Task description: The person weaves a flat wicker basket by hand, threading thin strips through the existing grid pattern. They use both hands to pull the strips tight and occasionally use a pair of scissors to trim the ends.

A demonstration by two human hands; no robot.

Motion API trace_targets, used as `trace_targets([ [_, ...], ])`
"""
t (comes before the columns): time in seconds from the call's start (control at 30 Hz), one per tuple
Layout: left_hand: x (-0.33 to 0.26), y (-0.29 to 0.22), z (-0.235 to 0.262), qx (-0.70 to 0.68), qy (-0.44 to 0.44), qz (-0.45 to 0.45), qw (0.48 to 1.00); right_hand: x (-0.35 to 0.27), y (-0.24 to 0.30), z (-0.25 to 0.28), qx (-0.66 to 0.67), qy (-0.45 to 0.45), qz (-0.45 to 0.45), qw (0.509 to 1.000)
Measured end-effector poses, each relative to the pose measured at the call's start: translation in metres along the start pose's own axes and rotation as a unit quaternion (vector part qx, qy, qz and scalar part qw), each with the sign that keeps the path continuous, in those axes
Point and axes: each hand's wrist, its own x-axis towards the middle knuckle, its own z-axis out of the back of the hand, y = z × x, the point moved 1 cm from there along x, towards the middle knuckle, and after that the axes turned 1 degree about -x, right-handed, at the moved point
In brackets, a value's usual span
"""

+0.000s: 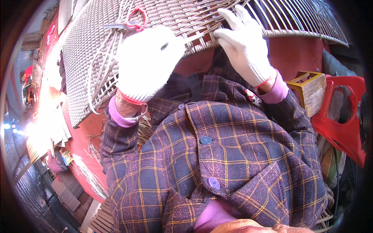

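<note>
A woven wicker panel (93, 50) of pale grey strands lies in front of me. My left hand (151, 58), in a white knitted glove with a red cuff edge, rests at its near edge. Glare washes that glove out, so its fingers cannot be made out; a dark hole shows in its fabric. Just beyond it lie scissors (134, 24) with red-wrapped handles, on top of the weave. My right hand (244, 46), gloved alike, is over the panel's edge with its fingers apart, fingertips touching or close to the strands beside a loosely woven gap.
Loose long strands (91, 83) trail over the panel's left side. To my right stand a red plastic stool (338, 112) and a wooden box with a yellow rim (311, 91). Bundles of pale fibre (91, 174) lie on the reddish floor at the lower left.
</note>
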Motion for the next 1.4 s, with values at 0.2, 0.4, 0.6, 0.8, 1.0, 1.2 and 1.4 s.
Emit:
trace_targets([
  [0.2,-0.003,0.010,-0.018,-0.048,-0.044,-0.007,0.998,0.017,-0.003,0.005,0.016,0.044,0.021,0.999],
  [0.4,-0.021,0.005,-0.034,-0.045,0.007,0.034,0.998,0.022,-0.003,0.006,0.048,0.048,0.037,0.997],
  [0.6,-0.028,-0.009,-0.039,-0.031,0.010,0.072,0.997,0.023,-0.006,0.002,0.101,0.038,-0.002,0.994],
  [0.8,-0.014,-0.020,-0.046,-0.016,-0.024,0.059,0.998,0.022,-0.008,0.005,0.100,-0.025,0.001,0.995],
  [1.0,0.012,-0.039,-0.028,-0.025,-0.060,0.064,0.996,0.006,-0.046,0.050,0.092,-0.065,-0.084,0.990],
  [1.2,0.075,-0.020,-0.041,-0.295,-0.094,0.006,0.951,-0.002,-0.046,0.094,0.217,-0.015,-0.214,0.952],
  [1.4,0.073,0.006,-0.045,-0.460,0.063,0.160,0.871,0.023,-0.039,0.071,0.310,-0.093,-0.153,0.934],
])
